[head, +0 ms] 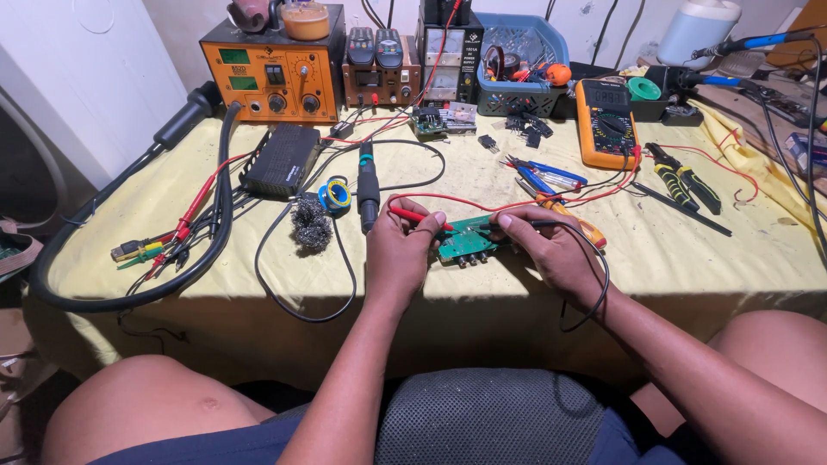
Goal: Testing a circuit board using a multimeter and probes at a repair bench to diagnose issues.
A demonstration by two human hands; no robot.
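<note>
The left hand (398,250) pinches a red probe (415,216), and the right hand (551,250) pinches a black probe (524,223). Both tips touch the green circuit board (469,239) (it lies between the hands). Farther back sits an orange multimeter (606,122).

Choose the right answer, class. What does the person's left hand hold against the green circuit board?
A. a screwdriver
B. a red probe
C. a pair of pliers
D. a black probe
B: the left hand pinches a red probe with its tip on the green circuit board, while the right hand holds the black probe.
</note>
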